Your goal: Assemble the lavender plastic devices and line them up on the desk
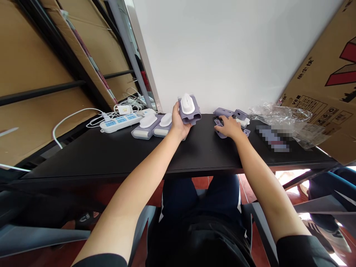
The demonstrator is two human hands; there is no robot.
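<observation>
My left hand (178,124) holds up a purple-grey plastic housing (191,116) with a white oval piece (187,104) on its top face. The fingers wrap round its left side and underside, and its hollow end faces me. My right hand (230,127) is over a group of loose purple-grey parts, thumb and fingers apart, touching small flat pieces (218,121). Close to it lie a purple-grey shell (224,112), another purple-grey part (240,114) and a white piece (243,122). Two similar units with white ovals, the outer one (147,125) and the inner one (164,125), rest left of my left hand.
A white power strip (122,122) with tangled cables lies at the table's left. On the right are clear plastic wrap (289,120), a pixelated flat item (272,138) and a leaning cardboard box (319,89). A white panel (222,55) stands behind the black table (205,148).
</observation>
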